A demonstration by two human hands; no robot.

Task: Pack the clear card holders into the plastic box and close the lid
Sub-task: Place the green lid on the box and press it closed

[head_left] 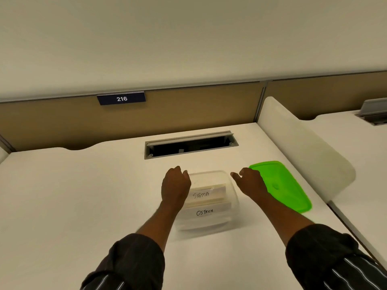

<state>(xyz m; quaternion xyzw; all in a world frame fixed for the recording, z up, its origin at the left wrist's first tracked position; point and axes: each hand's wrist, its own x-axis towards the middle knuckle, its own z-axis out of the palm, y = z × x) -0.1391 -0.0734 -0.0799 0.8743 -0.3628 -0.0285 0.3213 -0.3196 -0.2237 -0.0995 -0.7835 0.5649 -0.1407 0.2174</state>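
Sleeves (129, 262); box (209, 174) between left grip (176, 185), right grip (250, 181)

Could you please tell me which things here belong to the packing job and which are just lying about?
Job: plastic box, card holders marked SIGMA and OSTRICH inside it, green lid beside it.
Lying about: cable hatch, 216 sign, grey object on next desk.

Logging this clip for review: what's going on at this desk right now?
A person is packing a plastic box on the desk. Inside sit card holders marked SIGMA and OSTRICH. The left grip is at the box's left rim; the right grip hovers, holding nothing, beside the green lid, which lies off the box.
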